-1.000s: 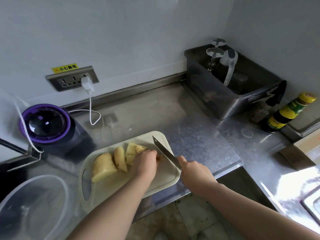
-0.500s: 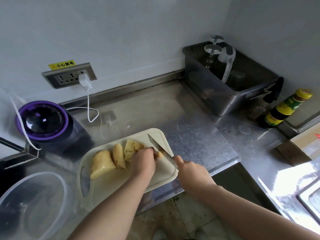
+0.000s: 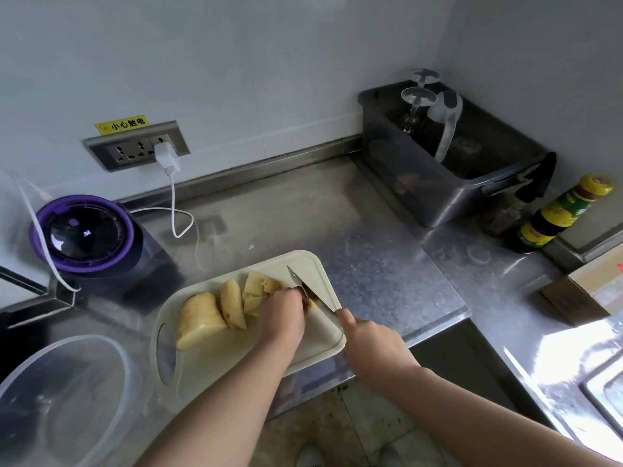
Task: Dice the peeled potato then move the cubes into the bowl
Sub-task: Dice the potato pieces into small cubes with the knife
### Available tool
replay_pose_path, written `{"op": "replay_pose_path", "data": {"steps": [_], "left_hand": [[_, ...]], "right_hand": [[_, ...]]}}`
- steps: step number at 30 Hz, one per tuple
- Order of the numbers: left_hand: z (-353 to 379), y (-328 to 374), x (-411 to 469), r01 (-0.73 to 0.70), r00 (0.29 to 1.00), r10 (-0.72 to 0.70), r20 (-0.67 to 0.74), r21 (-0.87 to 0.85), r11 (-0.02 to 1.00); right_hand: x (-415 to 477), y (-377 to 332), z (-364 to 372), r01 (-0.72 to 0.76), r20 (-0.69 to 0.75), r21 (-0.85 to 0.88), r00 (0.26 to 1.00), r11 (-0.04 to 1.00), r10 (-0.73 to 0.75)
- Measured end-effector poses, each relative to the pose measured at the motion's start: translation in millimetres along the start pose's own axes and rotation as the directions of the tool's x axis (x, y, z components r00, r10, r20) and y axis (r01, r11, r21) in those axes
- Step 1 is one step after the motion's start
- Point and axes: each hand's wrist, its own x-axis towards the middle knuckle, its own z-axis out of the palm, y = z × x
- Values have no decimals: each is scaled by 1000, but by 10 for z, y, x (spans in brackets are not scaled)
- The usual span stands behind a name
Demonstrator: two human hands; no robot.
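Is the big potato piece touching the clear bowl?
Apart. The head view shows the big potato piece on the cutting board, bare board separating it from the bowl.

Potato chunks (image 3: 199,318) are pale yellow on a cream cutting board (image 3: 236,358), and the desk (image 3: 371,251) is grey steel with a mottled swirl pattern. The appliance (image 3: 84,230) has a purple rim (dark body), and the warning label (image 3: 121,124) is yellow with black print.
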Motion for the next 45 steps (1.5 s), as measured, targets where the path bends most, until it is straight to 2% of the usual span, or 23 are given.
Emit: {"op": "replay_pose_path", "data": {"steps": [10,18,21,25,31,38,43,45], "left_hand": [[-41,22,-4,6,1000,-7,22,69,998],[-38,-22,67,-50,996,50,70,1,999],[-66,-22,84,-131,987,130,98,-2,991],[-58,21,185,-262,959,239,152,161,951],[-46,81,327,-343,930,293,221,237,909],[-94,75,687,-273,945,221,240,210,939],[-157,29,869,-77,981,68,181,41,996],[-219,-52,910,-53,988,59,141,-43,998]], "right_hand": [[81,-105,-39,-25,107,-14,994,1000,26],[70,12,-202,18,-32,33,999,999,-17],[93,99,-317,22,-77,22,997,1000,-20],[130,189,-424,2,-106,39,994,999,2],[162,234,-455,-35,-97,77,994,996,42],[215,226,-457,-59,-71,113,995,992,68],[260,185,-493,-66,-63,106,995,992,73],[269,176,-498,-64,-64,110,995,992,71]]}}
